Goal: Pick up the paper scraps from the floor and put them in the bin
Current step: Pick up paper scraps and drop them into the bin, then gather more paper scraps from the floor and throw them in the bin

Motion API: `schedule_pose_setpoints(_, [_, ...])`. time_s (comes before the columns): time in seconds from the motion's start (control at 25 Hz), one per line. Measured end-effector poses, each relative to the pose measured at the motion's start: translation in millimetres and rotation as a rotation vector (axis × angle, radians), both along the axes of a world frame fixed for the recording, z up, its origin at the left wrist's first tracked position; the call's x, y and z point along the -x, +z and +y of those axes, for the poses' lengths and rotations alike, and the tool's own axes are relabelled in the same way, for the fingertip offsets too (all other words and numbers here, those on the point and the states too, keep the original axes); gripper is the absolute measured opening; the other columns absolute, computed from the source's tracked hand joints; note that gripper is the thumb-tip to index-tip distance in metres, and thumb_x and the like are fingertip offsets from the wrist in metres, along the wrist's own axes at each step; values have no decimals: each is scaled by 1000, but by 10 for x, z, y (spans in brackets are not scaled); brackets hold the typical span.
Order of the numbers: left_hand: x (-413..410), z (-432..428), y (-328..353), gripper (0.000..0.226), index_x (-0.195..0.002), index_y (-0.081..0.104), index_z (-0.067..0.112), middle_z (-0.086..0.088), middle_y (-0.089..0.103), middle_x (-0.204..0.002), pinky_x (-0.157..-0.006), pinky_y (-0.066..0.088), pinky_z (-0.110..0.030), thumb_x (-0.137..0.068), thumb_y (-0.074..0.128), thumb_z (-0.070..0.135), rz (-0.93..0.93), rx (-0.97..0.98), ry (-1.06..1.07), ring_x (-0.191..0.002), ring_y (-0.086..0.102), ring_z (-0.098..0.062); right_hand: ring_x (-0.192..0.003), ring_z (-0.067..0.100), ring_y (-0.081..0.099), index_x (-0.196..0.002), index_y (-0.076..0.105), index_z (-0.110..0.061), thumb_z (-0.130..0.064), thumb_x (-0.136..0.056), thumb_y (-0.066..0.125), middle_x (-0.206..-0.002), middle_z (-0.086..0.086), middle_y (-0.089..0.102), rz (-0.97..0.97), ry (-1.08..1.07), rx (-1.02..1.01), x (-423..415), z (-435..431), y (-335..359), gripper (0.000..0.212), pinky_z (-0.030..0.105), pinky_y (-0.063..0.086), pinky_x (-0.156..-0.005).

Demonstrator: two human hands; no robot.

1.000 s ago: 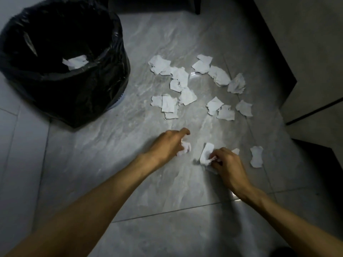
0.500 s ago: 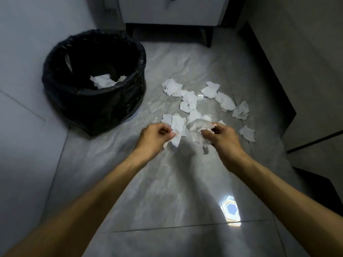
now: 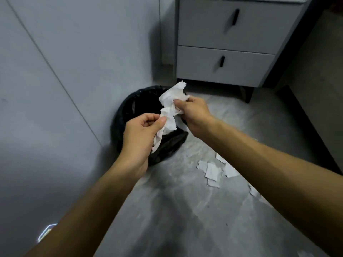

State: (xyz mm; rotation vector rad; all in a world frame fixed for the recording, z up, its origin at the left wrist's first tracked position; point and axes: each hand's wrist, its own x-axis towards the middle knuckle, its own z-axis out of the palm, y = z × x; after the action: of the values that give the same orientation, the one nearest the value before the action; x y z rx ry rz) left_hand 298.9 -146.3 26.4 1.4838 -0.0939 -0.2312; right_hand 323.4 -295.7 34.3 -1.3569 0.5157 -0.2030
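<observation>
**Both hands hold crumpled paper over the bin**

Head view: In the middle of the frame, the left hand (image 3: 141, 134) and the right hand (image 3: 194, 112) are raised together above the bin (image 3: 126, 112), which is lined with a black bag and stands on the floor against the grey wall (image 3: 65, 71) on the left. Both hands are closed on the same bunch of white paper scraps (image 3: 170, 108). The right hand grips the upper part of the bunch in its fist, and the left hand pinches the lower part between thumb and fingers, with one strip hanging down past the palm. The bunch is over the opening of the bin, not inside it.

Lower right of centre, more loose scraps (image 3: 213, 170) lie on the grey floor (image 3: 176, 210), partly hidden behind the right forearm. In the upper right stands a pale drawer cabinet (image 3: 232, 43) with two dark handles, on short dark legs.
</observation>
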Motion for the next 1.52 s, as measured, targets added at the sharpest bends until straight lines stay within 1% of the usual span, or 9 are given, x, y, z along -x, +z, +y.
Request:
schedule_pose_setpoints(0.2, [-433,-55,-105,14,-69,71,25,-3,74,-78,-71,56,-32,-82,73,19,-56,-126,155,-75,68,-17,-122,33,53,-134,45,2,-6,-92,53,-139,24,48,160,269,-58,-240,-9,-71,44,36,45,-102])
schedule_pose_setpoints(0.36, [-772,-318,-167,6,-84,70,23,-1,71,-87,-78,54,-30,-87,67,18,-61,-328,194,-83,66,-17,-123,30,53,-137,44,0,8,-90,43,-141,27,47,83,220,-126,206,-432,-102,47,31,43,-105])
schedule_pose_setpoints(0.56, [-610,-666,-98,48,-137,50,17,-6,59,-133,-96,44,-28,-90,61,17,-48,-599,58,-113,56,-18,-105,24,67,-121,60,3,9,-89,44,-120,19,66,68,153,-121,1069,-1013,-234,37,30,53,-92])
schedule_pose_setpoints(0.72, [82,-1242,85,40,-126,59,22,-2,64,-125,-94,45,-29,-87,63,20,-301,-728,-130,-109,58,-15,-103,27,66,-111,68,-12,-7,-87,62,-114,16,70,341,284,292,1921,-1592,-505,26,32,54,-83])
schedule_pose_setpoints(0.92, [778,-1630,-516,50,-128,56,20,-6,57,-134,-91,39,-24,-80,71,21,-362,-940,-649,-120,54,-22,-129,37,39,-142,35,-24,-30,-73,78,-145,15,35,958,635,790,2897,-1842,-1248,82,43,39,-106])
schedule_pose_setpoints(1.04, [810,-1700,-969,62,-135,50,22,-11,49,-141,-105,37,-33,-78,73,27,-299,-1103,-802,-129,46,-27,-125,40,31,-134,30,-27,-27,-68,78,-136,10,25,1138,534,818,3496,-1811,-1694,82,48,42,-100])
schedule_pose_setpoints(1.24, [749,-1764,-1468,56,-132,53,19,-14,48,-140,-104,38,-37,-80,73,26,-328,-1121,-727,-127,45,-33,-92,25,60,-85,59,-15,-6,-86,57,-98,7,60,739,217,595,3863,-1763,-2011,9,45,53,-81])
schedule_pose_setpoints(1.4, [626,-1757,-1754,57,-135,48,22,-13,46,-142,-102,39,-43,-83,70,32,-463,-1283,-678,-126,43,-37,-83,17,63,-97,66,-14,-12,-83,67,-98,7,67,608,-136,671,3345,-2159,-2044,14,37,56,-76])
schedule_pose_setpoints(1.52, [599,-1683,-1908,49,-130,50,19,-16,52,-133,-95,44,-42,-86,67,32,-471,-1327,-721,-118,50,-37,-119,27,43,-134,42,-23,-48,-76,71,-136,9,35,765,-136,673,2880,-2425,-2075,70,33,42,-90])
